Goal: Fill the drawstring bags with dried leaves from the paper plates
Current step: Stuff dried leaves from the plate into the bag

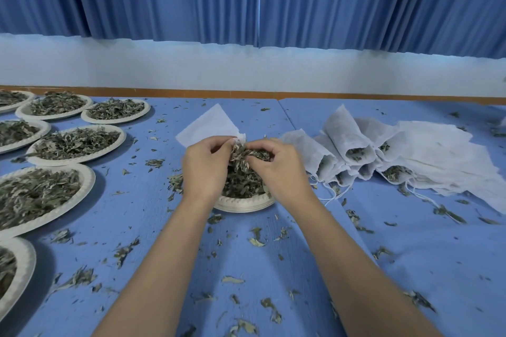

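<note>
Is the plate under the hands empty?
No, the paper plate under the left hand and right hand holds a heap of dried leaves.

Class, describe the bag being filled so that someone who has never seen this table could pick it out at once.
Start at the blue table, then find the lone plate at its middle. The bag lies just behind it, its mouth held by the left hand. Unlike the pile of bags on the right, it lies flat and alone.

Left hand [206, 169] pinches bag [208, 128]; right hand [276, 169] grips leaves [241, 157].
</note>
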### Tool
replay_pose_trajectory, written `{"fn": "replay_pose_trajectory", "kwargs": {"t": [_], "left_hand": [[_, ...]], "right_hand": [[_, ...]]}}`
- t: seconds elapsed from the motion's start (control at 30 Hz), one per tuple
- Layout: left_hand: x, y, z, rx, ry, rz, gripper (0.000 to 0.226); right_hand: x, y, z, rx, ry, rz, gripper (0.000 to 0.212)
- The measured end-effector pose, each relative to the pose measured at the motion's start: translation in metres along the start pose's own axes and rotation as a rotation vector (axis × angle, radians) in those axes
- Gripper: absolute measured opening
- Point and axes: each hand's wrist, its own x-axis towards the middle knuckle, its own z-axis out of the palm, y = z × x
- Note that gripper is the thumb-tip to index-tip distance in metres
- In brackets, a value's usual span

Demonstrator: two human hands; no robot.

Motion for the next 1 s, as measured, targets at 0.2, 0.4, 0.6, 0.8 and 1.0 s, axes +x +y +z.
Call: {"fn": "replay_pose_trajectory", "kwargs": {"t": [0.2, 0.4, 0.6, 0.8, 1.0], "left_hand": [[0.002, 0.000, -0.002, -0.135, -0.080, -0.068, 0.026], [0.000, 0.002, -0.001, -0.103, -0.223, -0.099, 0.013], [0.001, 0.000, -0.004, -0.046, -0.229, -0.004, 0.019], [0.004, -0.010, -0.005, 0.038, -0.067, 0.012, 0.024], [0.001, -0.009, 0.002, 0.025, 0.062, 0.094, 0.025]], "right_hand": [[0.000, 0.000, 0.001, -0.118, 0.077, -0.002, 0.024], [-0.002, 0.000, 0.003, -0.213, 0.110, 0.001, 0.027], [0.001, -0.002, 0.001, -0.164, 0.112, -0.001, 0.020], [0.000, -0.007, -0.004, 0.201, -0.056, 0.173, 0.031], [-0.002, -0.008, -0.001, 0.338, -0.032, 0.214, 0.027]]}}
